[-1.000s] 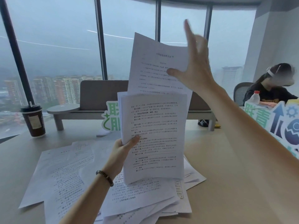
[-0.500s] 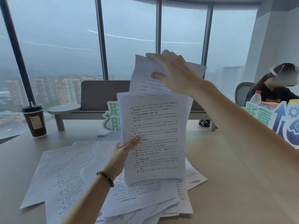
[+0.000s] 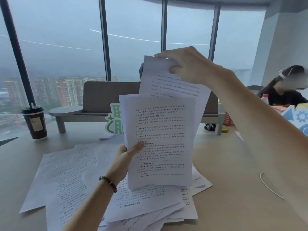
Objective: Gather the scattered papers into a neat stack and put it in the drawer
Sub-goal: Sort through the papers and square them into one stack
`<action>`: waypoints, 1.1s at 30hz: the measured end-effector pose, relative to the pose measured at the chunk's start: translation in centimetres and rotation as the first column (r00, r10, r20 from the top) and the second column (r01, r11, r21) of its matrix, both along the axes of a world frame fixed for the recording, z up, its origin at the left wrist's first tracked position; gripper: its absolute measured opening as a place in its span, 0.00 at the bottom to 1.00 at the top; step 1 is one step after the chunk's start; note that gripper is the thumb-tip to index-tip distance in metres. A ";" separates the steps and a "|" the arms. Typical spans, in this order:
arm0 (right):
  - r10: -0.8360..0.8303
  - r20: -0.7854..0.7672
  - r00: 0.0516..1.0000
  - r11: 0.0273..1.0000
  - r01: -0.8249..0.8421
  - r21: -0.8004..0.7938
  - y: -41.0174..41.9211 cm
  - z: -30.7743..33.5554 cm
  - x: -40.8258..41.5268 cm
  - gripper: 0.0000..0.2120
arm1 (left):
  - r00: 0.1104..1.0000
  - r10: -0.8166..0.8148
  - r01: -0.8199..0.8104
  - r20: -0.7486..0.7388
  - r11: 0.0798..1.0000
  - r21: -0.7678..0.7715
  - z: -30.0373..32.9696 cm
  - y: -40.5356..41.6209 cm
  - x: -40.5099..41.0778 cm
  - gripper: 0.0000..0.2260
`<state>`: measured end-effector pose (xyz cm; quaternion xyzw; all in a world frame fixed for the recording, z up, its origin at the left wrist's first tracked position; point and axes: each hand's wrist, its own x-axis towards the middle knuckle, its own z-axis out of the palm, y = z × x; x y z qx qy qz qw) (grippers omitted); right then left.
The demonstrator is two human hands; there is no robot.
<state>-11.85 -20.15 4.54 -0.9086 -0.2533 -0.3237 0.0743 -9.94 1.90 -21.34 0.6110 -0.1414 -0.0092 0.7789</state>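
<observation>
Left hand [image 3: 128, 154] grips stack [image 3: 160, 140] (upright) — right hand [image 3: 186, 65] pinches sheet [image 3: 168, 84]

White papers [image 3: 160, 140] printed with black text, a dark brown cup [image 3: 35, 125] — black-lidded — and a green-and-white sign [image 3: 115, 120].

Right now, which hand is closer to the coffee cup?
Left. The left hand grips the paper stack low over the table, to the right of the coffee cup. The right hand pinches a sheet up high, farther right.

Bare table [image 3: 225, 164] rightward; coffee cup [image 3: 34, 123] far left
</observation>
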 end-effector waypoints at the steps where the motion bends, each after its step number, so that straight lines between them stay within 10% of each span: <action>1: 0.003 -0.020 1.000 1.000 -0.003 -0.007 0.4 -0.2 0.0 0.27 | 1.000 0.002 -0.002 0.001 1.000 -0.003 0.0 0.0 0.0 0.16; 33: 0.125 -0.171 0.977 0.992 -0.122 0.027 4.3 -4.8 1.2 0.16 | 1.000 -0.015 0.015 0.009 0.999 -0.041 -0.2 0.0 0.0 0.15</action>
